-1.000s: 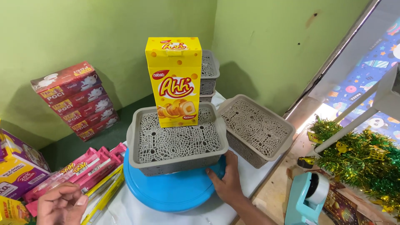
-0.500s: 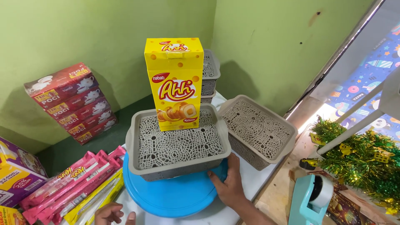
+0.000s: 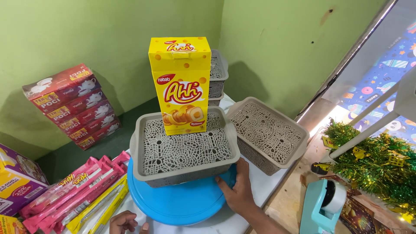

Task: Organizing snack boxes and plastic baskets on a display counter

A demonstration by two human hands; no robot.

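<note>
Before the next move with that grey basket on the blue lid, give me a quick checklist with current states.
1. Yellow snack box upright in grey basket: ok.
2. Basket sits on blue round lid: ok, though it overhangs the rim.
3. Right hand steadies the lid's edge: ok.
4. Left hand free: cannot tell, mostly out of frame.
5. Second grey basket apart from the first: cannot tell, rims very close.

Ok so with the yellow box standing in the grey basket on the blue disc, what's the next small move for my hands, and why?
Probably the left hand should pick up a pink packet to add. The basket holds only the upright yellow box at the back, with bare floor in front, the right hand rests on the blue disc, and the left hand lies close to the packets.
</note>
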